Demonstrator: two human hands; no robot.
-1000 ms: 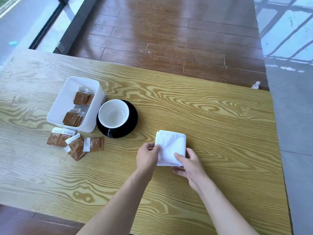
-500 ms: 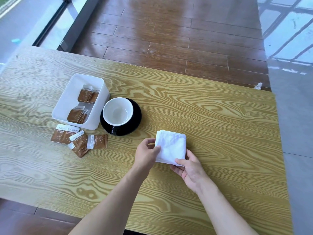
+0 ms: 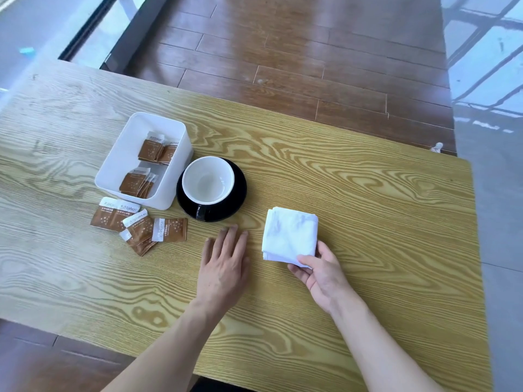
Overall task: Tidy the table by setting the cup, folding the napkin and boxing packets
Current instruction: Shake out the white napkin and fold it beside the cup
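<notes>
A white napkin (image 3: 288, 236) lies folded into a small square on the wooden table (image 3: 368, 210). My right hand (image 3: 319, 271) pinches its near right corner. My left hand (image 3: 226, 261) lies flat and open on the table, to the left of the napkin and apart from it. A white cup (image 3: 208, 181) stands upright on a black saucer (image 3: 237, 193). Left of it sits a white box (image 3: 119, 159) with several brown packets inside (image 3: 154, 149). Several more brown packets (image 3: 138, 224) lie loose on the table in front of the box.
The table's far edge borders a brown plank floor (image 3: 283, 52). A grey floor strip (image 3: 498, 222) runs past the table's right edge. A window frame (image 3: 85, 32) stands at the upper left.
My left hand has let go of the napkin's left edge and moved left, flat onto the table. My right hand still holds the napkin's near corner.
</notes>
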